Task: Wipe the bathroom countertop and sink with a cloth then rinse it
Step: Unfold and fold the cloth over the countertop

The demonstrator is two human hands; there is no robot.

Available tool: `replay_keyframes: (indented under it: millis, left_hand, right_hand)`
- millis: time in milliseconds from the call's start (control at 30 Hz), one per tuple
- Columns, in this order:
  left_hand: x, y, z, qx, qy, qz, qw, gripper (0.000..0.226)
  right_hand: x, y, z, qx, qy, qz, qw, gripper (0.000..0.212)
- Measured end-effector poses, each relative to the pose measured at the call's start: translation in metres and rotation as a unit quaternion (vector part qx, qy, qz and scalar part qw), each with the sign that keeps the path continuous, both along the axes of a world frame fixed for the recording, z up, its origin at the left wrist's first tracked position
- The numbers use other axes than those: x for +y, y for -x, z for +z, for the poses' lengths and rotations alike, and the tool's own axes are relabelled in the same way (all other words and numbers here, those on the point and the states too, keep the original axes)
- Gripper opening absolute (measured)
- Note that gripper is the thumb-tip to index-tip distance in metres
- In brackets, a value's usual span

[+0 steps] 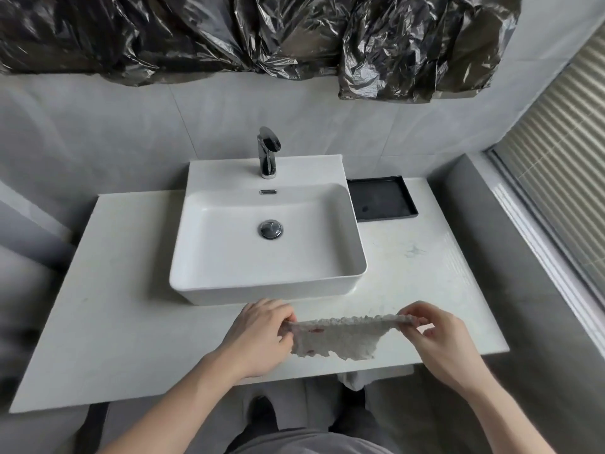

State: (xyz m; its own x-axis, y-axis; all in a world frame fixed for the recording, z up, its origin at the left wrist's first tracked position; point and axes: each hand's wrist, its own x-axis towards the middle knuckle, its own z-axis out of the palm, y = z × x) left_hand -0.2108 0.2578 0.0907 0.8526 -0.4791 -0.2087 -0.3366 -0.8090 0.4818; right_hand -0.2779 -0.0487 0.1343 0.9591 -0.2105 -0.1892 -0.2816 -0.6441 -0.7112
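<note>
A small whitish, nubbly cloth (343, 339) with a few red marks hangs spread between my two hands, just above the front edge of the white countertop (124, 290). My left hand (258, 335) pinches its left top corner. The right top corner is pinched by my right hand (432, 335). Behind the cloth stands the white rectangular sink (196, 231), dry-looking, with a chrome drain plug (270, 229) and a chrome faucet (268, 152) at its back. No water is running.
A black shallow tray (381, 199) lies on the countertop right of the sink. Faint grey smudges (414, 250) mark the counter's right part. Black plastic sheeting (262, 34) covers the wall above. A window with blinds (563, 178) is at the right.
</note>
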Motion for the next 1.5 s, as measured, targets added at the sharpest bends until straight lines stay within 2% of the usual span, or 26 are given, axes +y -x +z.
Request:
replay_keyframes:
  millis: [167,367,467,700,800,1000,1367,1500]
  left_hand:
    - [-0.049,-0.01,0.005,-0.059,0.015,0.087,0.994,0.002]
    - [-0.109,-0.007,0.001,-0.124,0.04,0.109,0.985,0.008]
    - [-0.138,0.008,-0.018,-0.104,0.02,0.121,0.987,0.012]
    - [-0.18,0.055,-0.085,0.012,-0.032,0.092,0.995,0.018]
    - [-0.189,0.072,-0.095,0.051,-0.039,0.078,0.995,0.018]
    - [-0.19,0.08,-0.103,0.097,-0.036,0.093,0.99,0.01]
    - [-0.21,0.027,-0.129,0.088,-0.064,0.122,0.987,0.024]
    - [-0.215,0.016,-0.141,0.047,-0.106,0.118,0.986,0.033]
  right_hand:
    - [-0.062,-0.025,0.004,-0.024,0.005,0.015,1.0,0.018]
    - [-0.145,-0.044,-0.008,-0.037,-0.009,0.06,0.997,0.011]
    - [-0.176,-0.044,-0.025,-0.015,0.004,0.075,0.997,0.015]
    - [-0.213,-0.021,-0.096,0.105,0.06,0.116,0.986,0.021]
    - [-0.221,-0.011,-0.114,0.157,0.063,0.131,0.977,0.019]
    - [-0.228,-0.01,-0.135,0.195,0.062,0.137,0.969,0.018]
    - [-0.219,-0.007,-0.188,0.219,0.056,0.049,0.973,0.003]
    - [-0.214,-0.005,-0.199,0.208,0.054,-0.006,0.977,0.021]
